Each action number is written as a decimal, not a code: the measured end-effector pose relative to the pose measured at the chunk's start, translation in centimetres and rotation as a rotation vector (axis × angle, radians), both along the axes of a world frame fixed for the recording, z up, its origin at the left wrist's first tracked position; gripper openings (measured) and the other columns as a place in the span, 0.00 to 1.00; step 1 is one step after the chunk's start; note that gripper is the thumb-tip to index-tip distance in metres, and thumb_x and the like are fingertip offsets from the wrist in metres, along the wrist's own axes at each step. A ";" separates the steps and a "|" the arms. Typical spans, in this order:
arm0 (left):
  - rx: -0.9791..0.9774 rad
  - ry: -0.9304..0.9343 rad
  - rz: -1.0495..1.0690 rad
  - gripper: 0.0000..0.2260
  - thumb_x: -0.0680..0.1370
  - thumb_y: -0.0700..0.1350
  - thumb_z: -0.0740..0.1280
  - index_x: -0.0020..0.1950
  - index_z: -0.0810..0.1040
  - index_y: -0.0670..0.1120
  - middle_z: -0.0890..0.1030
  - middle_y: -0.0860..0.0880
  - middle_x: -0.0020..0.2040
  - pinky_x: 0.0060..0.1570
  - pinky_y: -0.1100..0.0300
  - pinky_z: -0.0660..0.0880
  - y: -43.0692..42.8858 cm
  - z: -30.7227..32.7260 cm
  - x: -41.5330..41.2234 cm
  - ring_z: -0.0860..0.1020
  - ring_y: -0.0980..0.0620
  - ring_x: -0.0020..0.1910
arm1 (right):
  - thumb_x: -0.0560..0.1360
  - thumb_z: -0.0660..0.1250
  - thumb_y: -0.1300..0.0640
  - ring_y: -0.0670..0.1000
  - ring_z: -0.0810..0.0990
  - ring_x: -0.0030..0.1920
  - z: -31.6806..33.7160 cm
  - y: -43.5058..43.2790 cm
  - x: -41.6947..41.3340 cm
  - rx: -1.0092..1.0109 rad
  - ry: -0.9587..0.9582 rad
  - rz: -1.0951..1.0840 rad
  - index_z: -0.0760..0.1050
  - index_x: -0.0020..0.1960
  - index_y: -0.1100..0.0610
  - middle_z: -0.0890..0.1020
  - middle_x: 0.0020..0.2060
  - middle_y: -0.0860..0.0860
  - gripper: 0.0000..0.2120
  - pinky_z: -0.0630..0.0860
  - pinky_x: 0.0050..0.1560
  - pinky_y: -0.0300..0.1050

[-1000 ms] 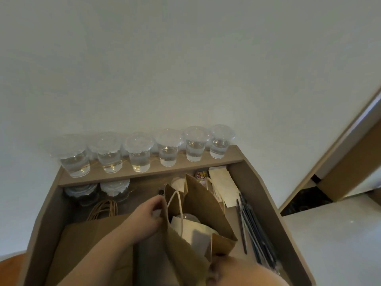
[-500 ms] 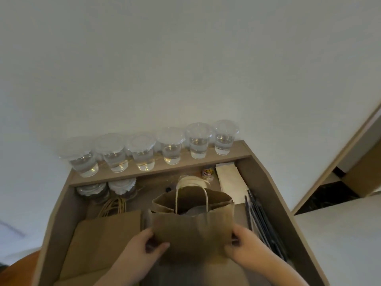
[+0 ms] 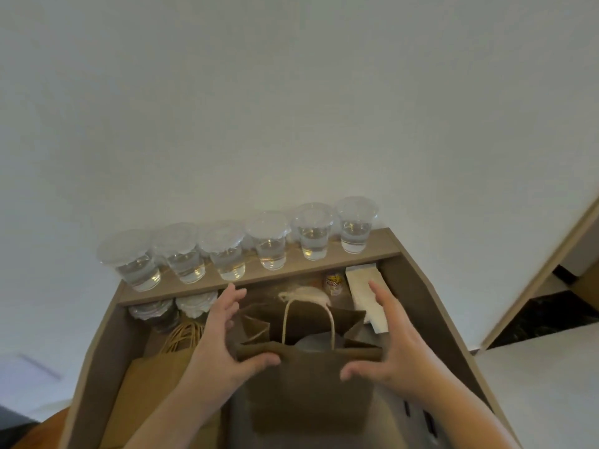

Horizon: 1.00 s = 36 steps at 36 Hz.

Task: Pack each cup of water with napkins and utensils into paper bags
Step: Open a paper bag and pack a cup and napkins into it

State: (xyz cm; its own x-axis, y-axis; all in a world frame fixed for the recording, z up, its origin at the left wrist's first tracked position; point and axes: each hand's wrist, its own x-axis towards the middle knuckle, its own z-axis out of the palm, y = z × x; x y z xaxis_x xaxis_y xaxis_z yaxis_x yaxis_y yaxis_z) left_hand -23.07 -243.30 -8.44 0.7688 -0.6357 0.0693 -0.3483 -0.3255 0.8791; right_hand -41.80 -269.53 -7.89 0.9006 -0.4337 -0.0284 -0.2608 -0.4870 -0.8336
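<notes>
**Bag upright, hands at its mouth**

The paper bag (image 3: pixel 308 393) stands open, handles up, mid-way across the brown recess (image 3: pixel 431 303). The left hand (image 3: pixel 220 348) and right hand (image 3: pixel 398 348) flank its top with fingers spread wide and thumbs on the near panel. The napkins (image 3: pixel 363 283) lie just beyond the right hand. Lidded cups of water (image 3: pixel 270 244) line the ledge (image 3: pixel 324 267) behind.

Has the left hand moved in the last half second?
Yes. The left hand went forward along the paper bag's left side, away from the person; its fingertips now nearly reach the front edge of the shelf holding the cups.
</notes>
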 end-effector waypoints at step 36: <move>0.293 -0.139 0.156 0.13 0.62 0.70 0.78 0.42 0.85 0.67 0.84 0.67 0.42 0.50 0.83 0.69 4.0 4.3 -3.9 0.81 0.71 0.44 | 0.78 0.73 0.57 0.57 0.84 0.60 -10.1 -9.5 19.3 0.012 0.219 -0.259 0.88 0.56 0.50 0.88 0.57 0.51 0.08 0.79 0.57 0.48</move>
State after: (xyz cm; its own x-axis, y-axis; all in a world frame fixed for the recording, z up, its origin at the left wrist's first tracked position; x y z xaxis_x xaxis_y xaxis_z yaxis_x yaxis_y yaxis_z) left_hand -26.97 -239.35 -4.10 0.8544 -0.5195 0.0119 -0.3838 -0.6154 0.6884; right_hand -22.46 -279.00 -17.97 0.7325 -0.6457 -0.2156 -0.5483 -0.3718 -0.7491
